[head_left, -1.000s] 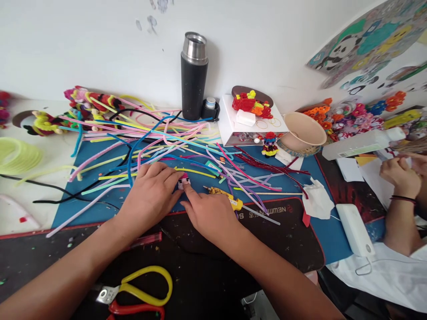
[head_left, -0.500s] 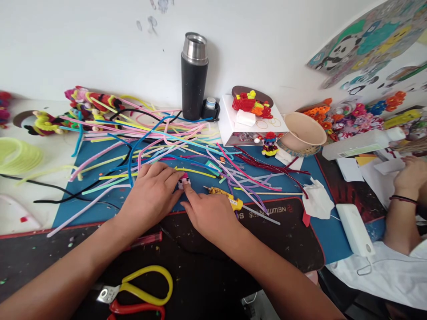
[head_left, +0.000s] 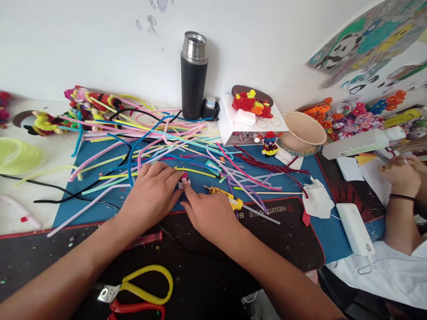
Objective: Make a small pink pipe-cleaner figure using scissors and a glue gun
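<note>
Between my two hands sits a small pink-and-white doll head (head_left: 184, 180) with dark eyes and a magenta top, only partly showing. My left hand (head_left: 150, 191) grips it from the left with bent fingers. From the right, my right hand (head_left: 210, 213) presses its index fingertip against the face, its thumb close below. A yellow hot glue gun (head_left: 235, 203) with a clear glue stick lies just beyond my right hand. Many coloured pipe cleaners (head_left: 160, 129) spread over the blue mat (head_left: 100, 204) around and behind my hands.
Yellow-and-red-handled scissors (head_left: 147, 289) lie on the black mat near me. At the back stand a black thermos (head_left: 194, 80), a white box (head_left: 230, 120) and a beige bowl (head_left: 305, 131). A crumpled tissue (head_left: 318, 198) and a white device (head_left: 355, 229) lie right, near another person's hands (head_left: 402, 173).
My hands and the doll head stay almost still. On the right, the other person's hands have come together over the paper.
</note>
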`<state>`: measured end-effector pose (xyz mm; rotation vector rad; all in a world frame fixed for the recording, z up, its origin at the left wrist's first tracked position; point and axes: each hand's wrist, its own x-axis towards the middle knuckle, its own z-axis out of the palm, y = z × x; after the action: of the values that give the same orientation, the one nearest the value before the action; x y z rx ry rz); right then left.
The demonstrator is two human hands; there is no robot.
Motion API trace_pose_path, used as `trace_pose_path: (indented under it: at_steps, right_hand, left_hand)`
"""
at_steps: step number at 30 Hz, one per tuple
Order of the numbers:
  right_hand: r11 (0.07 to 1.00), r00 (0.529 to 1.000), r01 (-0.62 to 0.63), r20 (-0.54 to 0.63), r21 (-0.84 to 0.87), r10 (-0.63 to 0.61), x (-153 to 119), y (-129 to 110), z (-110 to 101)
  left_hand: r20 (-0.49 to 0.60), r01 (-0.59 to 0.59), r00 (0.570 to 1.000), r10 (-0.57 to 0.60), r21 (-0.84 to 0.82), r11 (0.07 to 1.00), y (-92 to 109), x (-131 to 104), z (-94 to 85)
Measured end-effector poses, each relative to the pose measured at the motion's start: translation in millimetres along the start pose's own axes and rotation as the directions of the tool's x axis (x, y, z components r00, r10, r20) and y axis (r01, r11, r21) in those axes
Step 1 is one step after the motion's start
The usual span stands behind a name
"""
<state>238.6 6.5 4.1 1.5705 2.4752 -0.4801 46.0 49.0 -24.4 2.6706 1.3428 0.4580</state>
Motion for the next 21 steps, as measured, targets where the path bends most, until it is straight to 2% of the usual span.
trace_pose_path:
  at_steps: [15, 21]
  right_hand:
    - [0.998, 0.999, -0.032, 0.012, 0.053, 0.031, -3, 1, -3]
    - [0.991, 0.995, -0.099, 0.004, 0.089, 0.099, -5, 5, -12]
  left_hand:
    - [-0.013, -0.018, 1.0, 0.019, 0.034, 0.999, 0, 1, -0.3]
    - [-0.004, -0.018, 1.0, 0.018, 0.024, 1.0, 1, 1, -1.9]
